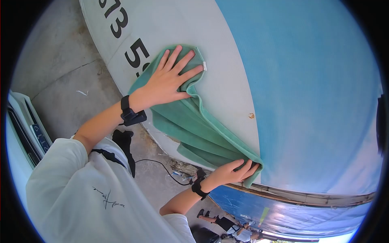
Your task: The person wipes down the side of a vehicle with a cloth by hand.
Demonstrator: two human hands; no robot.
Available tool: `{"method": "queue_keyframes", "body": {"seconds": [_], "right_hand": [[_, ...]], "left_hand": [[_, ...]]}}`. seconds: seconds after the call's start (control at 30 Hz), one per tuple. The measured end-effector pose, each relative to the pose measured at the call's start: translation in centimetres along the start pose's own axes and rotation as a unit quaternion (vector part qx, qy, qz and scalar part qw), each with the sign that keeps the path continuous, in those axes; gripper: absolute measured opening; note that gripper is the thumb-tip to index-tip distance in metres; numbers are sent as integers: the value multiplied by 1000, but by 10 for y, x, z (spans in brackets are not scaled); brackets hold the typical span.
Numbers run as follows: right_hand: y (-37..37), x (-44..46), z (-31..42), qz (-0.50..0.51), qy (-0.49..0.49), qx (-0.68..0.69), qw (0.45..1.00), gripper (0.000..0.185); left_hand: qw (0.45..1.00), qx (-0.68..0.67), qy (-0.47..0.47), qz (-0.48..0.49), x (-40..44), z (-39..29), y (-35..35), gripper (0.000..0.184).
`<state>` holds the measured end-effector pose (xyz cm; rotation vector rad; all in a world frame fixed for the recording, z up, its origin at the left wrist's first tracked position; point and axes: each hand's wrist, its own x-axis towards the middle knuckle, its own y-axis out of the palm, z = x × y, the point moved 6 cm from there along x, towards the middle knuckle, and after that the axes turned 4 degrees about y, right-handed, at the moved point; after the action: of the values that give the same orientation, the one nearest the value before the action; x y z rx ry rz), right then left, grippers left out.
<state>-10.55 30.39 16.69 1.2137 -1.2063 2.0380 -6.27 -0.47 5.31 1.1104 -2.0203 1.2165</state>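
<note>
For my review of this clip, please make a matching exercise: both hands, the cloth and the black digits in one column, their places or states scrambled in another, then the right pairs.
Column one
1. Left hand
2. Right hand
3. Green cloth
4. Black digits

Column two
A. Marked on the white surface
B. Fingers curled at the cloth's corner, near the blue area
C. Hanging in folds between two hands
D. Fingers spread out, pressed on the cloth

Right pairs: 1-D, 2-B, 3-C, 4-A
</note>
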Motion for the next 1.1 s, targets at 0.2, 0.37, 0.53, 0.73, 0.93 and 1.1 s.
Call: {"method": "queue_keyframes", "body": {"seconds": [0.2,0.37,0.53,0.73,0.93,1.1], "right_hand": [[9,-33,-16,19,140,67,988,32],[35,-67,-24,139,236,174,946,37],[38,-71,-2,111,306,350,878,47],[41,-71,9,115,326,348,871,55],[50,-73,6,99,313,331,885,58],[55,-71,-1,75,301,304,901,58]], "left_hand": [[999,-25,-19,-31,0,1,0,92],[997,-36,-43,-47,7,-2,-14,98],[986,-42,-134,-92,6,3,-17,109],[984,-38,-155,-83,8,2,-21,112],[984,-44,-162,-66,7,7,-18,113],[984,-48,-162,-55,10,7,-16,114]]}}
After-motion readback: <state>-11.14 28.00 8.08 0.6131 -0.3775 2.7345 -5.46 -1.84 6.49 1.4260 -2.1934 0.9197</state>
